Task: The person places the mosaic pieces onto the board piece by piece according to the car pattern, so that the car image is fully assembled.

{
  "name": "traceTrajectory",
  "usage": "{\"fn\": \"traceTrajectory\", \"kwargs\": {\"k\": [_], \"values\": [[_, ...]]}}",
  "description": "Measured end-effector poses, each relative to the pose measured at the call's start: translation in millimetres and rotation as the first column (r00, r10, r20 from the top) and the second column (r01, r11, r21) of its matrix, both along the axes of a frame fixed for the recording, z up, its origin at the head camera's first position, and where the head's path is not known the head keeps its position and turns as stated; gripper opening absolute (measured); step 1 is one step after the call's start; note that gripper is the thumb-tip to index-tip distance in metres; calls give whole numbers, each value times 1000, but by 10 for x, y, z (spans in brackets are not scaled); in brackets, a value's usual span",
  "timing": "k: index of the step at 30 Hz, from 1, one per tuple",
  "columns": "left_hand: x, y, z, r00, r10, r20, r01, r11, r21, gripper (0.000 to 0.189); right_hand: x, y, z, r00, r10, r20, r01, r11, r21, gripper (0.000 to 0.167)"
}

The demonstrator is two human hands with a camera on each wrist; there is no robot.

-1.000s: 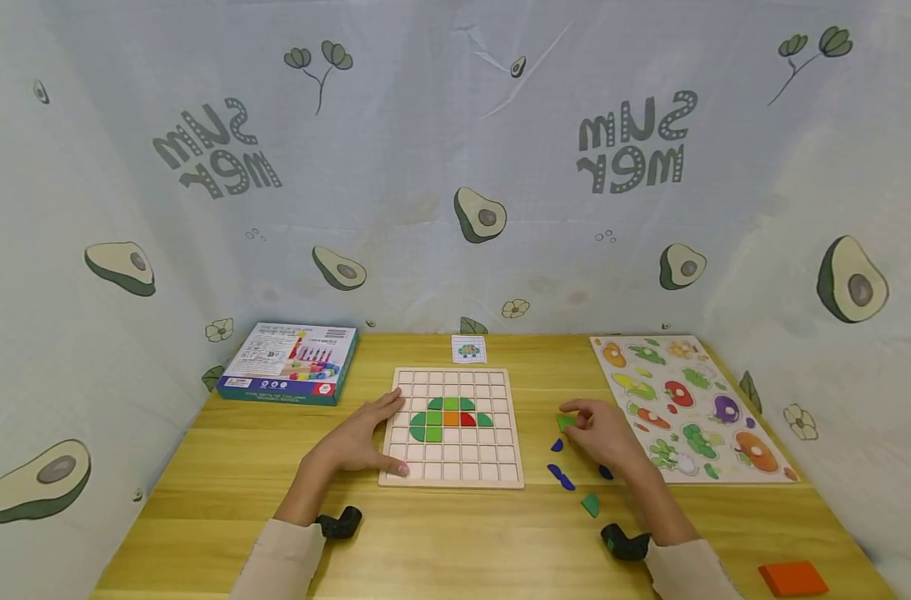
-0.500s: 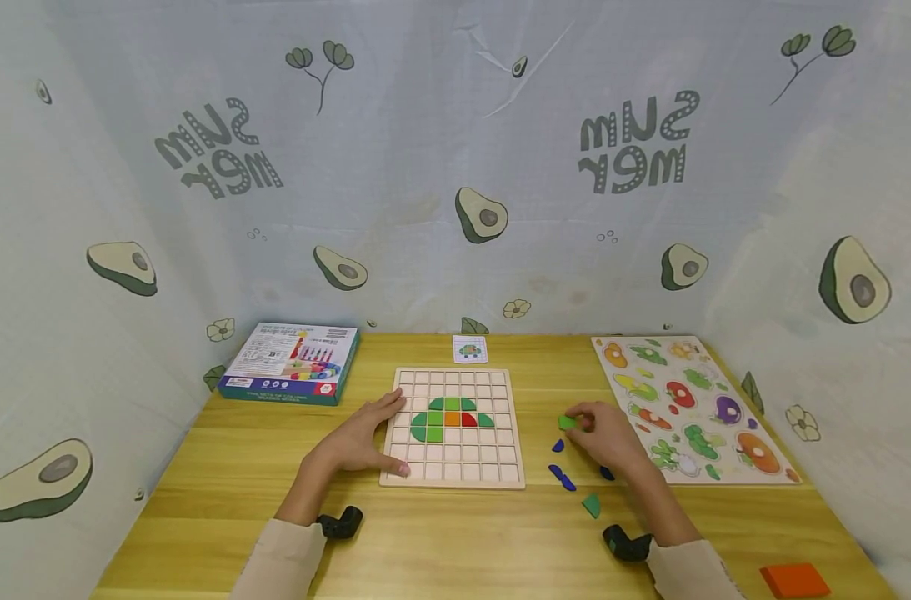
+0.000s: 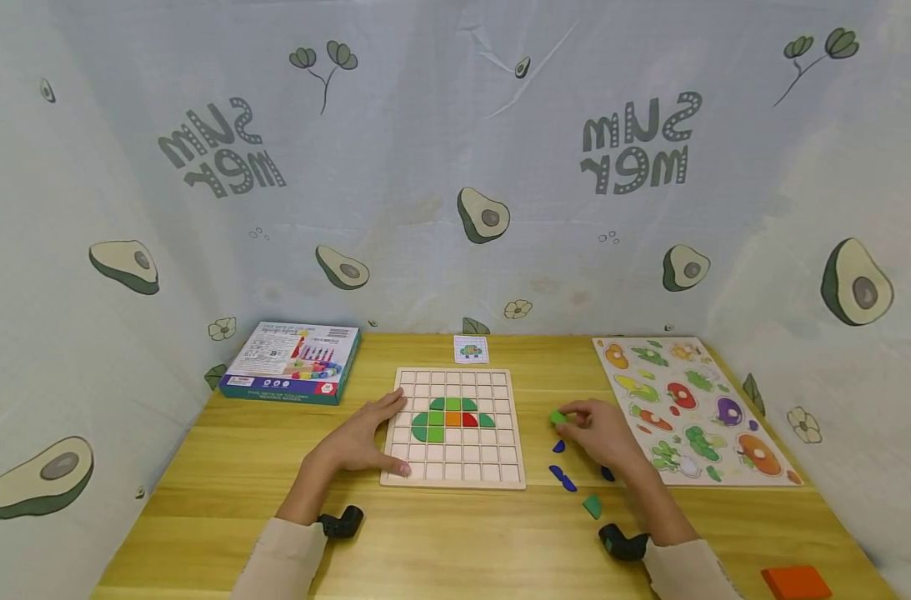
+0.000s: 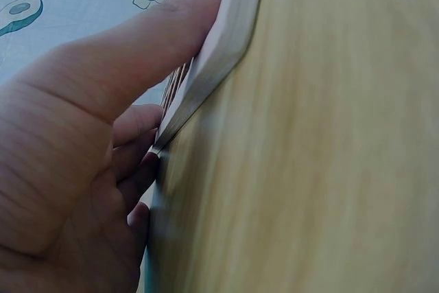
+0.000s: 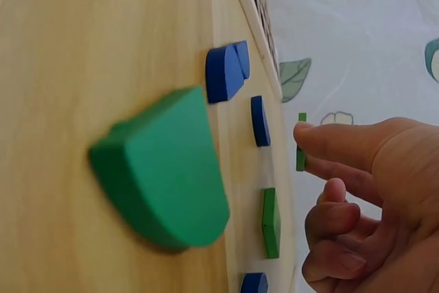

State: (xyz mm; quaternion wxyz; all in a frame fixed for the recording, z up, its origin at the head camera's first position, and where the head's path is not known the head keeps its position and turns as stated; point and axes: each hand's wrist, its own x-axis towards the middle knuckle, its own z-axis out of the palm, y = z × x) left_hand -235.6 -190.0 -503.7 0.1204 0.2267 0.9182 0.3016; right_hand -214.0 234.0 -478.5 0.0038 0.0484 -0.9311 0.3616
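My spread left hand (image 3: pixel 355 435) touches the left edge of the board (image 3: pixel 495 454), coloured pieces (image 3: pixel 452 419) inside; my right hand (image 3: pixel 598 429) pinches a part-hidden green piece (image 3: pixel 556 417).

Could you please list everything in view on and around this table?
Cloth backdrop: one, pale with avocado prints, behind the table
Wooden table: one, yellowish, beneath everything
Box: one, white and blue, rear left
Picture card: one, white, behind the grid board
Grid board: one, pale, centre
Inlaid pieces: ten, green, orange and red, on the grid board
Blue pieces: four, blue, right of the grid board
Quarter-round piece: one, dark green, near the blue pieces
Loose piece: one, light green, on the table
Held piece: one, light green, above the table
Vegetable board: one, multicoloured, right
Block: one, orange, near right
Wrist devices: two, black, on the wrists
Sleeves: two, beige, on the forearms
Left hand: one, on the grid board's left edge
Right hand: one, pinching the held piece
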Motion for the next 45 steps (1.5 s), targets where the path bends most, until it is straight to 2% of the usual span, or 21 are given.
{"fn": "traceTrajectory", "kwargs": {"k": [9, 15, 21, 27, 37, 45], "values": [[5, 4, 16, 1000, 1, 5, -1, 1000, 5, 120, -9, -148, 73, 997, 38, -60, -33, 996, 78, 30], [11, 8, 22, 1000, 5, 10, -5, 1000, 4, 120, 0, -324, 131, 996, 68, -61, -65, 997, 49, 28], [14, 12, 17, 1000, 4, 16, -4, 1000, 5, 120, -6, -504, 132, 997, 71, -31, -70, 997, 33, 27], [7, 3, 12, 1000, 3, 4, -3, 1000, -1, 120, -37, -704, 137, 994, 100, -43, -100, 995, 20, 24], [10, 6, 2, 1000, 3, 9, -3, 1000, 5, 120, -41, -1064, 65, 990, 139, 2, -139, 990, -18, 20], [-3, -2, 7, 1000, 0, 7, 0, 1000, 1, 119, -58, -1222, -47, 980, 196, -22, -197, 980, -36, 19]]}}
